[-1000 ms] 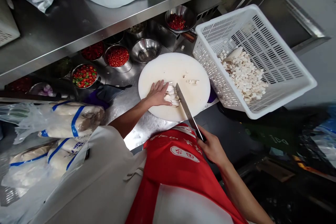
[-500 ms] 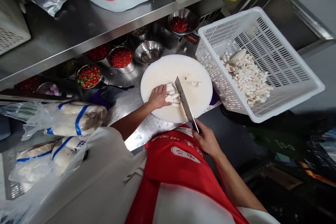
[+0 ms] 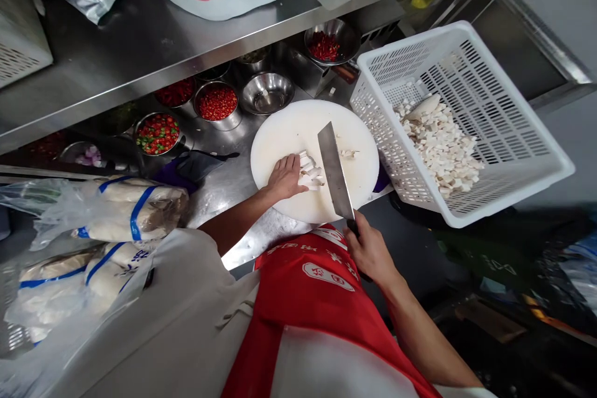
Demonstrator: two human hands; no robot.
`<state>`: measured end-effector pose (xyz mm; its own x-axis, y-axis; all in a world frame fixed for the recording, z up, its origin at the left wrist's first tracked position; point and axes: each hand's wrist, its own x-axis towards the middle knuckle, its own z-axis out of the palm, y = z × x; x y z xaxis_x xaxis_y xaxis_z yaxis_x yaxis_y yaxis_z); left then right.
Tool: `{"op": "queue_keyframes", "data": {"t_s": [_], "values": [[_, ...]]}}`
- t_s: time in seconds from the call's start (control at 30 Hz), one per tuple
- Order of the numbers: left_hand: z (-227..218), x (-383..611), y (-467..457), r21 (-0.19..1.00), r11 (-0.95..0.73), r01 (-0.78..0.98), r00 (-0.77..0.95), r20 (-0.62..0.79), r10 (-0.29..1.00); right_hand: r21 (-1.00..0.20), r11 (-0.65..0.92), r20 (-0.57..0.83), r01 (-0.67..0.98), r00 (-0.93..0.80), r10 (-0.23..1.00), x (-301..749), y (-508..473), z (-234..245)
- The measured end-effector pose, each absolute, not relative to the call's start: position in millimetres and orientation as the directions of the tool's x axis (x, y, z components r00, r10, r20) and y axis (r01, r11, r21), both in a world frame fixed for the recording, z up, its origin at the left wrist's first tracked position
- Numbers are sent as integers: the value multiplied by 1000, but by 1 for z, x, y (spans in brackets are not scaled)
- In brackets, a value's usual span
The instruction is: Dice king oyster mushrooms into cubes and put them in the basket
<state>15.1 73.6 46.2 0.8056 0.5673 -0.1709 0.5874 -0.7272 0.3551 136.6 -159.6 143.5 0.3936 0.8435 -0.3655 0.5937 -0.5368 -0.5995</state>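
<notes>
On the round white cutting board (image 3: 280,130), my left hand (image 3: 285,177) bears down on a small bunch of white mushroom strips (image 3: 311,169). Its fingers lie close together over their left end, with the thumb along the near side. My right hand (image 3: 368,245) is closed round the dark handle of a cleaver (image 3: 334,168). The wide blade is tilted and stands just right of the strips, with a gap between. A few small mushroom scraps (image 3: 349,153) lie on the board beyond the blade.
At right, a white plastic basket (image 3: 508,189) holds diced mushrooms (image 3: 443,143). Behind the board stand an almost bare metal bowl (image 3: 268,92) and bowls of chopped chillies (image 3: 216,104), under a steel shelf (image 3: 186,53). Bagged mushrooms (image 3: 153,208) lie at left.
The cleaver has shifted slightly right, away from the strips, and its blade has turned to show more of its flat side. My left hand stays on the strips, which have spread a little.
</notes>
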Motion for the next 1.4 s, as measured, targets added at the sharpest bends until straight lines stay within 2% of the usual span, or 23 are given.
{"op": "queue_keyframes", "data": {"t_s": [0.2,0.37,0.53,0.63,0.77,0.83,0.97,1.07,1.23,1.33,1.4], "values": [[50,20,66,347,-682,644,759,-182,625,-601,-535,-438,594,315,842,143,-177,171],[48,19,67,350,-696,627,774,-176,609,-533,-565,-503,629,302,810,150,-173,147],[46,18,67,355,-705,614,782,-151,605,-534,-524,-413,663,337,846,148,-135,105],[46,17,66,358,-697,621,775,-153,613,-549,-502,-362,669,351,863,149,-133,114],[46,18,65,365,-684,632,766,-160,623,-565,-506,-404,652,316,858,151,-156,149],[46,18,66,365,-684,631,767,-165,620,-554,-504,-446,662,275,852,150,-159,152],[50,19,66,356,-693,627,774,-183,606,-481,-504,-467,718,277,840,149,-135,119],[54,17,68,348,-687,638,768,-233,596,-503,-479,-406,720,293,866,152,-116,103],[55,12,73,343,-683,644,765,-301,570,-542,-456,-355,706,299,886,152,-129,142],[53,10,72,346,-673,653,757,-307,577,-529,-469,-422,707,261,868,147,-137,158],[52,11,70,352,-676,648,762,-282,583,-480,-489,-478,728,251,842,145,-130,148]]}}
